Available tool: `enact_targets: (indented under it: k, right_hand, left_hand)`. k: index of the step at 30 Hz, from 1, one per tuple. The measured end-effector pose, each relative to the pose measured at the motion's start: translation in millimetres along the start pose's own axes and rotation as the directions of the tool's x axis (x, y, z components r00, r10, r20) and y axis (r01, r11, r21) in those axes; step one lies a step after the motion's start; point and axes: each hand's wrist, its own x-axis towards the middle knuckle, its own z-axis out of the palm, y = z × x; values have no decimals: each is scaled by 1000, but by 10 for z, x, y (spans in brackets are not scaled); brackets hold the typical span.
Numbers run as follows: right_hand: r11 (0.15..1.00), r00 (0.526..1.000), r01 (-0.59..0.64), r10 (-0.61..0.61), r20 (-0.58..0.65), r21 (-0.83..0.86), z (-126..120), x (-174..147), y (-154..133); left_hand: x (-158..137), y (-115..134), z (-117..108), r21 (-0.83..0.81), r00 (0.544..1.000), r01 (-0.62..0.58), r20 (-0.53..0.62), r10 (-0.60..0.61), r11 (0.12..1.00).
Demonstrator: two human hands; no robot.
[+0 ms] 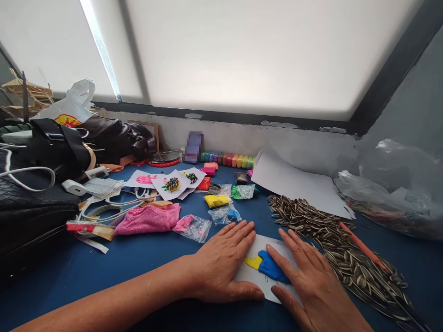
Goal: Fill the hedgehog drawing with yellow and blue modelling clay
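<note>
Paper [254,279] is steadied by outspread left hand [223,265] and right hand [313,281]; clay [270,268] is apparently being smoothed, gentle pressure needed.

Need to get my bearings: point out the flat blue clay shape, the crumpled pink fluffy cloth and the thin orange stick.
Flat blue clay shape [270,268]: head view, on its exposed middle.
Crumpled pink fluffy cloth [147,220]: head view, middle of its fabric.
Thin orange stick [362,246]: head view, about halfway along.

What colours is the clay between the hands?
Blue and yellow clay, seen in the head view.
</note>
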Motion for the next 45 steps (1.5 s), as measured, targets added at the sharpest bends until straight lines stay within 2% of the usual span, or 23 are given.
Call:
enact_targets:
  k: [8, 14, 17, 20, 22, 25, 27, 30, 32, 37, 39, 42, 45]
  right_hand:
    - [995, 999, 36, -37, -21, -88, -85, -50, -21]
    - [989, 997, 68, -74, -39, -135, -54, -80, -3]
    - [988, 996, 70, -76, -39, -138, -32, -116, 29]
    - [990, 997, 48, -56, -57, -134, -21, -131, 58]
    - [990, 995, 43, -54, -78, -137, -23, -124, 71]
    - [986, 991, 61, -78, -106, -154, -46, -96, 77]
    - [983, 992, 71, -88, -95, -166, -71, -72, 74]
    - [980, 990, 87, -104, -91, -180, -100, -44, 68]
    - [979, 989, 97, -116, -96, -180, -106, -40, 67]
    - [986, 988, 80, -98, -115, -149, -118, -53, 78]
    - [988, 987, 60, -81, -141, -142, -135, -44, 87]
    - [991, 985, 34, -55, -161, -131, -150, -28, 103]
    - [995, 988, 14, -29, -151, -99, -134, -38, 113]
  left_hand:
    - [-2, 6, -19, 1, 1000, -3, 0, 3, 1000]
    - [-7, 28, -13, -41, 1000, -9, -12, 8, 999]
    - [20, 5, -49, -69, 983, -17, -185, 4, 997]
    - [58, -85, -169, -18, 913, -24, -408, 15, 1000]
    - [72, -180, -268, 61, 873, 41, -487, -6, 997]
    - [70, -325, -356, 200, 894, 220, -433, -116, 955]
    - [69, -385, -350, 268, 917, 257, -370, -147, 929]
    - [85, -399, -282, 350, 939, 200, -335, -77, 915]
    - [100, -378, -245, 362, 937, 153, -348, -19, 919]
    - [111, -383, -273, 278, 870, 113, -491, 40, 954]
    - [107, -420, -286, 270, 861, 118, -506, 37, 956]
    - [99, -456, -255, 271, 880, 110, -474, 33, 956]
    - [88, -423, -202, 252, 927, 70, -374, 31, 965]
